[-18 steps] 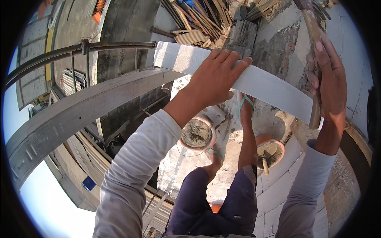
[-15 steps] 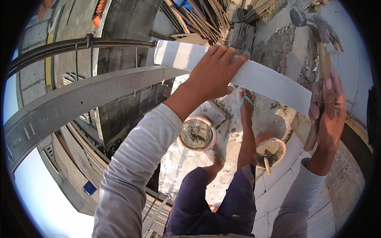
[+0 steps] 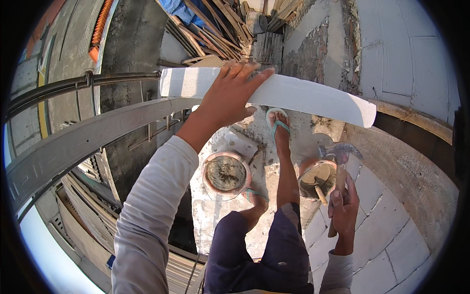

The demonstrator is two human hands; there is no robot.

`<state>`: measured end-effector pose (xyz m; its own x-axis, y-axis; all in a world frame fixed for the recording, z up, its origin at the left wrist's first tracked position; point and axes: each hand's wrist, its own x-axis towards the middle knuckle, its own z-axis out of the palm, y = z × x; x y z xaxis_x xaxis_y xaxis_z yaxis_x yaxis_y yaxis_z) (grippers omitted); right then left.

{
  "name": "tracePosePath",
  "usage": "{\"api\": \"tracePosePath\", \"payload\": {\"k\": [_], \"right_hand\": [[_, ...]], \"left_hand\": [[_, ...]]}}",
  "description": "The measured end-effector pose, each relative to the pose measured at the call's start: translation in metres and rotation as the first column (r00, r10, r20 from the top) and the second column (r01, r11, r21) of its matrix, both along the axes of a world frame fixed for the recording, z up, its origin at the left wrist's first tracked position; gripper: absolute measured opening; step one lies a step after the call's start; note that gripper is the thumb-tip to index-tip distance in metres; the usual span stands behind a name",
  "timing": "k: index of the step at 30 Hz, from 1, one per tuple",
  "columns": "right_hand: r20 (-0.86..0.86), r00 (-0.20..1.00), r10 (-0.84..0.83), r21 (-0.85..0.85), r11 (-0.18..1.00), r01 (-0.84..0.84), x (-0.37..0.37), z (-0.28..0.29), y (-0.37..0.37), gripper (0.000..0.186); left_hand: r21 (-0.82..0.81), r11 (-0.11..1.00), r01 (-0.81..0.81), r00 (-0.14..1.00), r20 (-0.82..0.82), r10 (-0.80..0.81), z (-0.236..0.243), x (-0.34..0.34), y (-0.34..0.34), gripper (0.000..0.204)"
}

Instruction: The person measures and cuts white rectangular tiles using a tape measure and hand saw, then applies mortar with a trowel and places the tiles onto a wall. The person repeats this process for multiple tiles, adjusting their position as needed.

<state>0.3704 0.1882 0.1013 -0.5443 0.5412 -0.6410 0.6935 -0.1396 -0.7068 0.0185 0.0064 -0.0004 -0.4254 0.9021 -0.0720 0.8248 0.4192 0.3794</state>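
The long pale block (image 3: 316, 98) is lying crosswise on the far side of the person, its left end sitting near the tip of a dark metal rail (image 3: 54, 94) and its right end reaching toward a wood-edged ledge (image 3: 416, 117). What is bearing its weight underneath, I cannot tell.

The left hand (image 3: 227, 95) is spanning the block left of its middle, fingers bending over the far edge and thumb coming down at the near edge; how hard it is pressing is not showing. The right hand (image 3: 345, 206) is closing around the wooden handle of a claw hammer (image 3: 341, 169), well apart from the left hand and from the block. The hammer's head is pointing far, just beside a bucket (image 3: 309, 165) that is holding a trowel. Farther left, a second bucket (image 3: 247, 174) is holding a grey mix.

The block is looking stiff, dry and matt, so it is probably offering fair grip but chipping easily at its corners. Being long, it is likely to be tipping if held at one end; the middle, taken across both long edges, is seeming the better hold.
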Motion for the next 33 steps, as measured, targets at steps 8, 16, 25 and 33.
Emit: {"api": "tracePosePath", "payload": {"k": [8, 16, 25, 33], "right_hand": [[0.290, 0.951, 0.112, 0.017, 0.992, -0.122, 0.062, -0.045, -0.017, 0.055], [0.435, 0.892, 0.124, -0.005, 0.991, -0.136, 0.060, -0.056, -0.028, 0.051], [0.481, 0.863, 0.155, -0.057, 0.988, -0.145, 0.072, -0.075, -0.059, 0.050], [0.343, 0.897, 0.278, 0.067, 0.946, -0.318, 0.099, -0.100, -0.074, 0.049]], "left_hand": [[-0.043, 0.988, 0.145, 0.987, -0.067, -0.148, 0.010, 0.025, 0.017, 0.084], [0.075, 0.975, 0.208, 0.975, 0.060, -0.213, -0.005, 0.117, -0.004, 0.074], [-0.005, 0.998, -0.059, 0.848, 0.528, 0.053, -0.002, 0.235, -0.075, 0.051], [0.098, 0.971, -0.218, 0.948, 0.257, 0.187, 0.003, 0.166, -0.076, 0.045]]}}
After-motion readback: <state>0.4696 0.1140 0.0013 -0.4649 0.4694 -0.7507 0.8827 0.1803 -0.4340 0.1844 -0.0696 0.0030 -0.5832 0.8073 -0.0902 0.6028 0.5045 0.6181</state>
